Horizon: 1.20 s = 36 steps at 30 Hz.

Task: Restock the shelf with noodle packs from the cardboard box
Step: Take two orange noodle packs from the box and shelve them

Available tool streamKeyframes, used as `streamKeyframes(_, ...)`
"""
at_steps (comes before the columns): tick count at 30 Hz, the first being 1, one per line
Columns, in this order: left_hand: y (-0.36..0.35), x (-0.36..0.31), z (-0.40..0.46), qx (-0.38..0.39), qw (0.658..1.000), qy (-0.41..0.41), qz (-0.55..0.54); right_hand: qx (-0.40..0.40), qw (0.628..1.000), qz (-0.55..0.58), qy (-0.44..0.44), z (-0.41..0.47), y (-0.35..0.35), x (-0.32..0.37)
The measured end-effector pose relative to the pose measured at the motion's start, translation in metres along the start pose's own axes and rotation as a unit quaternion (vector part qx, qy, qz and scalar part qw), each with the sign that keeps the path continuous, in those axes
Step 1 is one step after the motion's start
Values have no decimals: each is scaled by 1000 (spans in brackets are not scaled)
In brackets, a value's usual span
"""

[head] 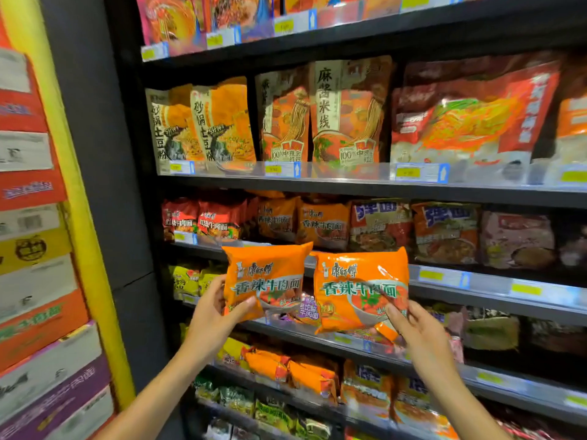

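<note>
- Currently, two orange noodle packs are held up side by side in front of a dark shelf unit (349,193), one in each hand.
- The left pack (265,281) is gripped by the left hand (211,315) at the pack's 7 o'clock corner; the thumb is laid across the front face and the fingers are curled behind it.
- The right pack (360,292) is pinched by the right hand (419,335) at the pack's 5 o'clock corner, with the thumb and a fingertip pressed on the front and the remaining fingers hidden behind.
- Both packs are held upright with the printed fronts turned toward the camera, their inner edges nearly touching.
- Directly at 12 o'clock from the packs, a row of matching orange packs (324,223) is seen on the middle shelf, flanked at 9 o'clock by red packs (203,220) and at 3 o'clock by packs with blue lettering (444,230).
- Higher up, tall pouches (346,112) are stood in a row on the shelf above.
- Lower down, at 6 o'clock from the hands, more orange packs (292,373) are laid on a lower shelf.
- Yellow price tags (406,172) are fixed along the clear shelf edges.
- At 9 o'clock in the view, stacked cartons (35,281) are seen beside a yellow post (79,217).
- The cardboard box named in the task cannot be picked out with certainty.
</note>
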<state>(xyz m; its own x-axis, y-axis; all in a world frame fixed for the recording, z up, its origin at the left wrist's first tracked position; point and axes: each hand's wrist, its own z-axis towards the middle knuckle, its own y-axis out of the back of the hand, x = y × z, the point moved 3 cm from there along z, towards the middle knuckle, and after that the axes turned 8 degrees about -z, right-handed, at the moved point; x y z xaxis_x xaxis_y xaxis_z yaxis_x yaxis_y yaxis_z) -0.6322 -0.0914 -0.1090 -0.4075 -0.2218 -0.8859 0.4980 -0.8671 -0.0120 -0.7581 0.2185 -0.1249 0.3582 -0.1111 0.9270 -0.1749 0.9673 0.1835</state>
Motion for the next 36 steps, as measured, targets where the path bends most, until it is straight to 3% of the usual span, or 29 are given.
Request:
streamKeyframes(23, 64, 73, 200, 99, 991, -72, -60, -144, 989, -17, 7, 77, -136, 17)
streamKeyframes(30, 53, 82, 235, 121, 975, -166, -84, -166, 986, -9, 13, 87, -147, 22)
streamKeyframes(36, 42, 84, 268, 147, 956, -253, 24, -180, 984, 6, 14, 93, -146, 20)
